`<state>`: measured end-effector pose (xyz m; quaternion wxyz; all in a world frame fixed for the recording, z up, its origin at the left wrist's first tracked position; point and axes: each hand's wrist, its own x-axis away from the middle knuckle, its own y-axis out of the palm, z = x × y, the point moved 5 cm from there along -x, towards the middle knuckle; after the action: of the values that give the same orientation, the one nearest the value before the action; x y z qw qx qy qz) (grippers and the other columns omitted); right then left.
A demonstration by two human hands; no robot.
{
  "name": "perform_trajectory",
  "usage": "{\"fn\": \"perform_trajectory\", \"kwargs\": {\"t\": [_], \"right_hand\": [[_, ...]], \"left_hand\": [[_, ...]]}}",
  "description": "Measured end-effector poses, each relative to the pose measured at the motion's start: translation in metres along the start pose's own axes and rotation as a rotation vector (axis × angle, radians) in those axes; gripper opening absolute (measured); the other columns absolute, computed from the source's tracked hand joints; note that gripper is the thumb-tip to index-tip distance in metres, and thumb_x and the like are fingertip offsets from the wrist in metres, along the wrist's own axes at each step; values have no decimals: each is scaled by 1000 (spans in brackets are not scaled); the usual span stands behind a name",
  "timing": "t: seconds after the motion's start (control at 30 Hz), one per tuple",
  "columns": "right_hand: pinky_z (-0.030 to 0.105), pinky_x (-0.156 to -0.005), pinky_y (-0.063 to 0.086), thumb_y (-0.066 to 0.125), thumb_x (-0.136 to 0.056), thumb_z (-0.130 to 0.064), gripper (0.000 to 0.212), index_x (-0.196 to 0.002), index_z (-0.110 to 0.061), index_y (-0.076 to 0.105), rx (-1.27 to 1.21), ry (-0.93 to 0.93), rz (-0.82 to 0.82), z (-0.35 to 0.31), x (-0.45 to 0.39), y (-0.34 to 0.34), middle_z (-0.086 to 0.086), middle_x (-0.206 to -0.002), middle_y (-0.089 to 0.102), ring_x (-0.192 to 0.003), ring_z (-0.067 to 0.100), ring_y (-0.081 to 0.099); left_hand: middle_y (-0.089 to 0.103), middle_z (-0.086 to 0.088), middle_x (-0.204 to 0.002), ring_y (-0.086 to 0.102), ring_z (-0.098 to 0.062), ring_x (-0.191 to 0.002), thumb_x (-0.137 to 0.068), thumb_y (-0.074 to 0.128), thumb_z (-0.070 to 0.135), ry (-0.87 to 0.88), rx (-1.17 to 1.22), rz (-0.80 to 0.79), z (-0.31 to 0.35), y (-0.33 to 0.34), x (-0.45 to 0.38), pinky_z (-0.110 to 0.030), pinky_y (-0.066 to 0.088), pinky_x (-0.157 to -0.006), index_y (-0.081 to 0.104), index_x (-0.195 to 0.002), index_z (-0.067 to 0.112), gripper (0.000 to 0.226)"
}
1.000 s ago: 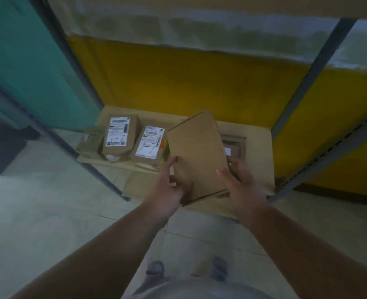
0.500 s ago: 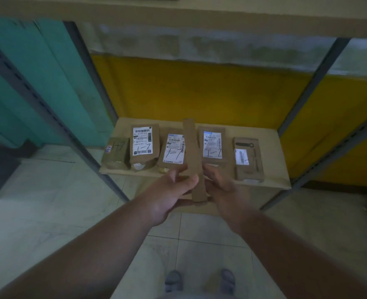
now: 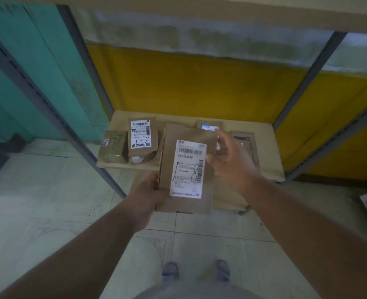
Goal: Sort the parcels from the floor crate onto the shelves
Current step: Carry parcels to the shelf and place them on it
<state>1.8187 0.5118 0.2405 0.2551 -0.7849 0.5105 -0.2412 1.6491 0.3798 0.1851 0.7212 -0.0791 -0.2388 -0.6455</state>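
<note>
Left hand [image 3: 144, 197] grips the flat brown parcel [image 3: 185, 169] at its lower-left edge, fingers curled under it, thumb side on top. Parcel is held in the air in front of the low shelf [image 3: 266, 152], label side up. Its white label [image 3: 188, 172] shows a barcode and a handwritten "8".

Right hand [image 3: 232, 162] sits just beside the parcel's right edge, fingers [image 3: 223, 137] loosely spread and relaxed — holding nothing. Can't tell whether the fingertips touch the parcel's edge; that hand is motion-blurred.

On the shelf, left to right:
- small taped parcel [image 3: 112, 149] at the left end, "1-7" scrawled on top
- upright-lying brown pouch [image 3: 142, 141] just beside it, white label marked "1-7"
- another labelled parcel [image 3: 209, 125] mostly hidden behind the held one — only its top edge and a bit of label show
- a flat brown pack [image 3: 248, 141] at the right, partly behind the right hand

Shelf board is pale, carried by grey slotted metal uprights [image 3: 307, 78]. Yellow panel [image 3: 189, 87] behind, teal panel [image 3: 38, 67] to the left. Pale tiled floor [image 3: 48, 212] below; the person's shoes [image 3: 170, 270] show at the bottom edge. Something printed lies on the floor at the far right, cut off by the frame.
</note>
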Motion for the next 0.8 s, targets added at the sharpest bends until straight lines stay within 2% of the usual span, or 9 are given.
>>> {"fn": "perform_trajectory", "kwargs": {"t": [0.07, 0.13, 0.23, 0.33, 0.4, 0.53, 0.6, 0.7, 0.8], "right_hand": [[39, -96, 50, 69, -90, -39, 82, -149, -52, 14, -52, 20, -58, -6, 1, 1, -18, -136, 47, -118, 9, 54], [44, -94, 53, 71, -88, -41, 85, -144, -59, 10, -85, 29, -75, -6, 3, 5, -11, -139, 56, -115, 14, 61], [39, -84, 59, 75, -85, -35, 79, -141, -54, 22, -84, 24, -59, -2, 8, 13, -13, -123, 66, -100, 9, 68], [31, -75, 59, 76, -86, -28, 72, -138, -45, 30, -49, 19, -52, 5, 12, 21, -12, -111, 68, -92, 5, 67], [38, -76, 60, 76, -85, -30, 70, -135, -46, 30, -20, 11, -66, 13, 12, 33, -8, -114, 67, -94, 10, 67], [47, -84, 58, 77, -82, -36, 70, -132, -47, 29, 83, -44, -155, 29, 10, 69, 0, -125, 63, -104, 20, 66], [44, -86, 56, 76, -82, -38, 70, -134, -44, 30, 116, -66, -215, 40, 9, 91, 1, -126, 61, -104, 22, 64], [31, -74, 47, 73, -85, -39, 67, -138, -38, 31, 148, -39, -296, 55, 15, 121, 2, -115, 58, -95, 22, 62], [36, -74, 52, 72, -82, -44, 71, -140, -36, 31, 84, 7, -297, 59, 17, 148, 1, -129, 52, -94, 18, 61]], "left_hand": [[71, -7, -123, 64, -28, -119, -60, 59, -2, -5, -4, -38, 0, -1, 3, -48, 49, -101, 57, -130, 17, 72], [69, -9, -126, 64, -28, -119, -63, 57, -5, -3, 1, -78, -3, -2, 5, -47, 49, -100, 54, -134, 17, 74], [68, -9, -128, 62, -29, -121, -67, 60, -1, -36, -67, -52, -17, -8, 6, -51, 48, -103, 51, -136, 16, 71], [70, -3, -120, 63, -26, -115, -74, 70, 11, -112, -255, 72, -37, -19, 9, -44, 54, -98, 53, -126, 20, 56], [69, -1, -117, 64, -20, -110, -81, 73, 13, -157, -325, 124, -49, -21, 15, -38, 56, -94, 53, -121, 23, 46], [67, -1, -113, 66, -18, -100, -86, 73, 18, -222, -369, 325, -82, -26, 29, -44, 59, -88, 50, -119, 31, 43], [67, 0, -109, 69, -19, -94, -91, 68, 24, -272, -384, 354, -99, -24, 40, -40, 62, -81, 47, -124, 33, 40], [70, 1, -100, 72, -21, -83, -96, 63, 27, -322, -387, 371, -122, -33, 54, -34, 63, -70, 45, -126, 33, 36], [68, 4, -98, 71, -19, -81, -96, 64, 24, -308, -371, 430, -133, -54, 61, -35, 63, -71, 46, -124, 35, 36]]}}
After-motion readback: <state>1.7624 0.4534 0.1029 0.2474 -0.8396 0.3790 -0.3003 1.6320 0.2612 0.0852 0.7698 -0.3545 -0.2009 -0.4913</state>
